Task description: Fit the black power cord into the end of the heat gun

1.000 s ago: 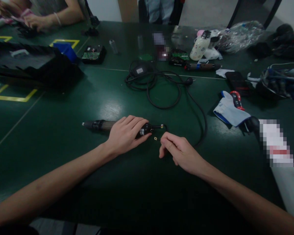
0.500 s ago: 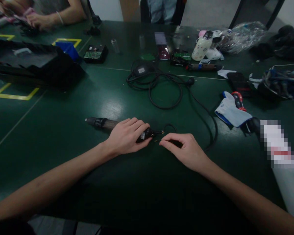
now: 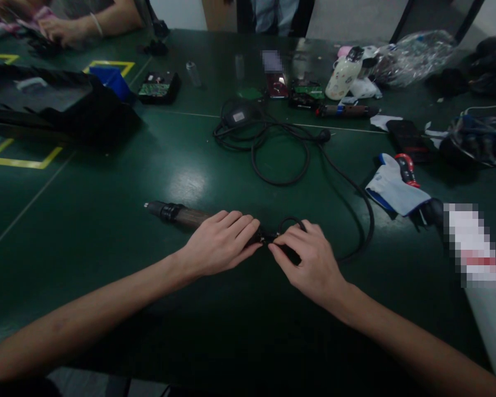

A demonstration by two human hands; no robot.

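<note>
Corded tool (image 3: 192, 216): lies on its side across the near middle of the green worktop (image 3: 149, 303), its metal tip pointing to the left of the view and its rear end beneath the left hand (image 3: 223, 242).
Hands: the left is closed over the tool's rear body, fingers draped across the top; the right hand (image 3: 310, 256) is curled, thumb and fingertips brought close together at the tool's cord end. Whether a small part is pinched there appears too fine to tell.
In the way: the left hand covers much of the tool's rear, while the right fingers partly mask the joint with the black cord (image 3: 372, 215).
Cord: arcs out beyond the right hand and loops across the worktop, near a black box (image 3: 237, 114) with a pale label and a plug (image 3: 324, 135).
To the right: a white-and-blue glove (image 3: 397, 190) rests against a red-and-black object (image 3: 407, 170).
Far right: a patterned bottle (image 3: 344, 77) stands beside clear plastic wrap (image 3: 417, 58), behind a second tool (image 3: 347, 111).
To the left: a black tray (image 3: 53, 105) sits before a blue bin (image 3: 109, 81), near an open case (image 3: 159, 88) showing a green circuit board.
Background: another person's hand (image 3: 66, 30) works over dark items at the far left.
</note>
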